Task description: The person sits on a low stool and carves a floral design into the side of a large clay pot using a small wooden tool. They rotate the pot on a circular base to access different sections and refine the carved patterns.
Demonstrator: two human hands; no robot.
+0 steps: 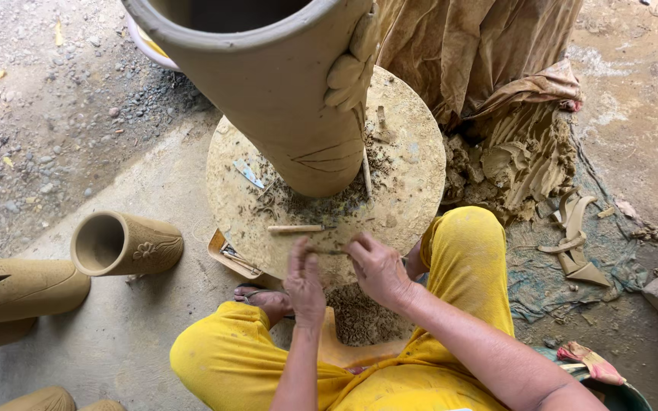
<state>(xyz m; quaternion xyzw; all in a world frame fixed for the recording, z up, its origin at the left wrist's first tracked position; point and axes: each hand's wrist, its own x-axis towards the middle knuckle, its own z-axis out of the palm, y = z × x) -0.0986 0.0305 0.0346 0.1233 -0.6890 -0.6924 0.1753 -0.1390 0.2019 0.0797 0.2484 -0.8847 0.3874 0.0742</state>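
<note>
Unfired tan clay is what you are working: the tall clay cylinder (268, 91) is standing upright on the round turntable (413, 152), a little left of its centre, with applied petals (350, 72) on its right flank and incised lines lower down.

Both of your hands are meeting at the near rim of the turntable, clear of the cylinder. The left hand (305, 285) is pinching closed, fingers (308, 266) bunched on something small; the right hand (378, 266) is also curling shut towards it. A thin dark sliver (329, 252) is showing between them, but I cannot tell whether it is a tool or a scrap of clay. My judgement: you are preparing or cleaning a small piece between decorating passes, and the next move is calling for a reach forward over the trimmings to the cylinder wall.

A wooden-handled tool (295, 228) is lying just beyond your hands, and clay trimmings (321, 202) are ringing the cylinder's base.

Edges and room: your knees in yellow trousers (466, 251) are bracketing the turntable, so the near rim is tight. A finished cylinder (127, 243) is lying on the floor to your left, well apart. A draped cloth (481, 46) and a heap of wet clay (519, 160) are crowding the right side.
</note>
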